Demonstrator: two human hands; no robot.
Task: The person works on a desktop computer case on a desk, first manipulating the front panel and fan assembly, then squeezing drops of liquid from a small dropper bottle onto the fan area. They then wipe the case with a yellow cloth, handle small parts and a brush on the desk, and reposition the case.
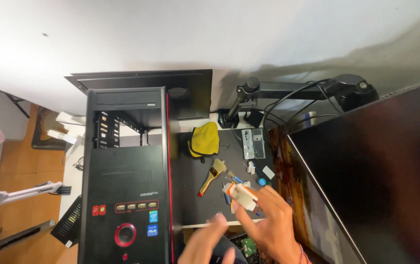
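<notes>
White plastic with an orange edge — this is the small box-like part (241,196) that the right hand (268,222) holds, its fingers closed around it, just above the front edge of the dark bench (192,195). I cannot tell exactly what the part is; it is a little blurred. The left hand (207,242) is at about 8 o'clock from the part, near it but not touching, with the fingers loosely spread and nothing in them.

At 11 o'clock from the part lies a paintbrush (211,177) with a pale handle and red tip, and further at 11 o'clock a yellow cloth (205,139). At 12 o'clock, a small grey metal bracket (253,143) lies flat, with tiny bits just below it. At 9 o'clock stands the black computer tower (126,176) with its red trim; at 3 o'clock a large dark monitor (381,181) leans close.

In my judgement the risk is a slip — the part is gripped mostly by fingertips over the bench edge, so it could fall to the floor. Also the elbow room is narrow, and a quick move could knock the monitor or sweep the small bits off.
</notes>
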